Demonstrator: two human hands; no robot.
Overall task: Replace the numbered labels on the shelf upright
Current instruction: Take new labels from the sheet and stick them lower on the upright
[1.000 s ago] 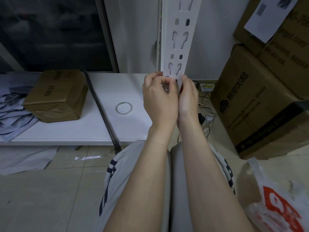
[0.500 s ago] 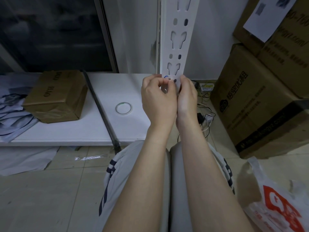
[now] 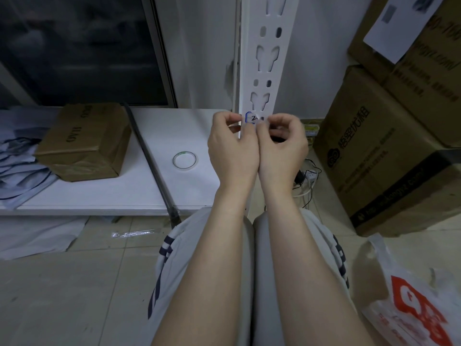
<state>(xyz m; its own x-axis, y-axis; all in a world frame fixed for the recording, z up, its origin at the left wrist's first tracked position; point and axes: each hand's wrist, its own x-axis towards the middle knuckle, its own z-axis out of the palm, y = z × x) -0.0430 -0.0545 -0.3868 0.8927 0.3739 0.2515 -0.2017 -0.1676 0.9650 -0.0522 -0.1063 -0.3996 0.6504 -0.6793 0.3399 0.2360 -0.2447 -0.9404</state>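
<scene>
A white perforated shelf upright (image 3: 264, 58) rises in front of me. A small white label with a blue border and a handwritten number (image 3: 252, 118) lies against the upright's face. My left hand (image 3: 232, 148) and my right hand (image 3: 283, 148) are side by side just below it, fingers curled, with fingertips touching the label's lower edge and sides. The lower part of the label is hidden by my fingers. I cannot tell whether the label is stuck down or pinched.
A tape roll (image 3: 184, 160) and a brown cardboard box (image 3: 84, 143) lie on the low white shelf board (image 3: 99, 196) at left. Stacked large cartons (image 3: 389, 151) stand at right. A white and red plastic bag (image 3: 419, 308) lies at the lower right; cables (image 3: 305, 178) lie behind my hands.
My fingers have spread apart and dropped slightly, uncovering the blue-bordered label with its number on the upright. Earlier my fingers covered most of it.
</scene>
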